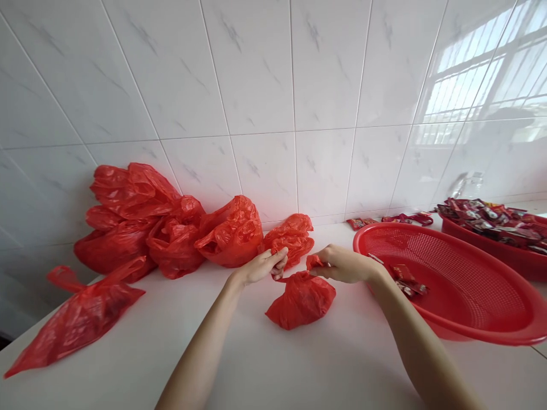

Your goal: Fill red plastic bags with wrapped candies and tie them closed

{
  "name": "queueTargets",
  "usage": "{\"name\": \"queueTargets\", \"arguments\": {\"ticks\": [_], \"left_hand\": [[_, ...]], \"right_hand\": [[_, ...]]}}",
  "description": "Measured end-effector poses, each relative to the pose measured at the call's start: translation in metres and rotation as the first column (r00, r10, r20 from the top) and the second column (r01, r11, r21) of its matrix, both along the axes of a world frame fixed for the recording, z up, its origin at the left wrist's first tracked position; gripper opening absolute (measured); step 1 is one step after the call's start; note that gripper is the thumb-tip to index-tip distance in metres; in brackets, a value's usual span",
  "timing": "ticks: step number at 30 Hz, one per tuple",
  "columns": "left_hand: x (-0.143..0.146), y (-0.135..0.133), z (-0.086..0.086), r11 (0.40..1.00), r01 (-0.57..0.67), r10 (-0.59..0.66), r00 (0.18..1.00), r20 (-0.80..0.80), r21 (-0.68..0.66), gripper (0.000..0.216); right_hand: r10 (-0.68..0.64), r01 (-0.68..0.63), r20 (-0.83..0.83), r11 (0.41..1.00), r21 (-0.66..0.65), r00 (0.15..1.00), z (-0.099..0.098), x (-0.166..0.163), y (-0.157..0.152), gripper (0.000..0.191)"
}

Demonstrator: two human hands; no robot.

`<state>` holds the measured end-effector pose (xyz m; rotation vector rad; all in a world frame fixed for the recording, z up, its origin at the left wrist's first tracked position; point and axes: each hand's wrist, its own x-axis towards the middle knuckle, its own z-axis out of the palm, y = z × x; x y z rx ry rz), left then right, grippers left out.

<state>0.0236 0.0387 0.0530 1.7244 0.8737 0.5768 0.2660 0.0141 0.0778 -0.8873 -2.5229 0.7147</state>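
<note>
A filled red plastic bag (302, 302) rests on the white counter (252, 353), its neck gathered between my two hands. My left hand (265, 265) is closed on one handle end of the bag, at the left of the neck. On the other side, my right hand (337, 264) pinches the other end, and a bit of red plastic sticks up past its fingers. What the bag contains is hidden. Just behind my hands lies another crumpled red plastic bag (294, 236).
Several stuffed red bags (233, 230) lean along the tiled wall at the left. Nearer sits a bag with upright handles (81, 319). At right, a red basket (461, 285) holds a few small packets (408, 279); behind it another basket (482, 250) is heaped with packets.
</note>
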Motion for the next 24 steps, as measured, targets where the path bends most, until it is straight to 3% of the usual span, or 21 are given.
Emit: {"name": "queueTargets", "arguments": {"ticks": [5, 9, 13, 18, 24], "left_hand": [[-0.002, -0.005, 0.009, 0.998, -0.037, 0.034, 0.998, 0.056, 0.058, 0.054], [0.007, -0.015, 0.019, 0.985, -0.128, 0.096, 0.964, 0.247, 0.114, 0.046], [0.02, -0.027, 0.024, 0.982, -0.149, 0.105, 0.939, 0.327, 0.113, 0.043], [0.026, -0.031, 0.022, 0.976, -0.177, 0.113, 0.911, 0.396, 0.13, 0.041], [0.026, -0.032, 0.022, 0.975, -0.174, 0.11, 0.919, 0.378, 0.139, 0.036]], "right_hand": [[-0.04, 0.019, -0.218, 0.995, -0.094, 0.975, -0.001, -0.001, 0.002, 0.035], [0.037, -0.202, -0.443, 0.922, -0.331, 0.896, -0.007, -0.012, 0.005, 0.037], [0.058, -0.358, -0.565, 0.825, -0.437, 0.823, -0.012, -0.028, 0.002, 0.036], [0.042, -0.419, -0.625, 0.776, -0.471, 0.78, -0.015, -0.039, -0.002, 0.035], [-0.051, -0.35, -0.586, 0.759, -0.549, 0.809, -0.023, -0.043, 0.001, 0.034]]}}
